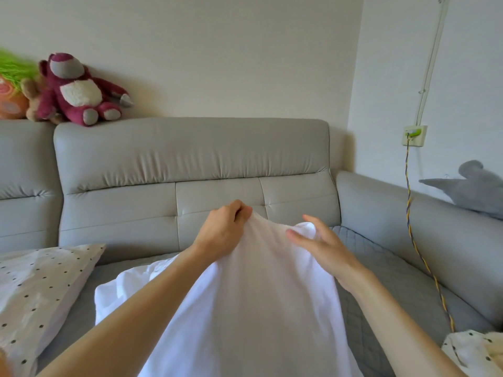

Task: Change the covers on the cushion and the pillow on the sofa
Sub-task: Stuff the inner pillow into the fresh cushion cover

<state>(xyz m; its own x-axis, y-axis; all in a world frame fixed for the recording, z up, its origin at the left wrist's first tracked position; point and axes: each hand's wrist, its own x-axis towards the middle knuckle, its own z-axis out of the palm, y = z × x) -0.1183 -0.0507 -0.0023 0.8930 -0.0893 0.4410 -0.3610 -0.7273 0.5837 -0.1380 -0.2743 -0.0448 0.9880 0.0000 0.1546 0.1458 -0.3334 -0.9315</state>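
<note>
A plain white cover (258,295) is stretched up in front of me over the grey sofa seat (381,268). My left hand (223,227) pinches its top edge in curled fingers. My right hand (315,240) sits at the cover's top right corner with fingers extended, touching the bunched white cloth there. I cannot tell whether a pillow fills the cover. A white pillow with dark dots (40,289) lies on the seat at the left. A piece of dotted cloth (473,352) shows at the lower right corner.
The grey sofa backrest (190,159) stands close behind my hands. Plush toys, among them a magenta bear (79,88), sit on top of it at the left. A grey plush (471,186) lies on the right armrest. A braided cable (413,240) hangs from a wall socket (413,134).
</note>
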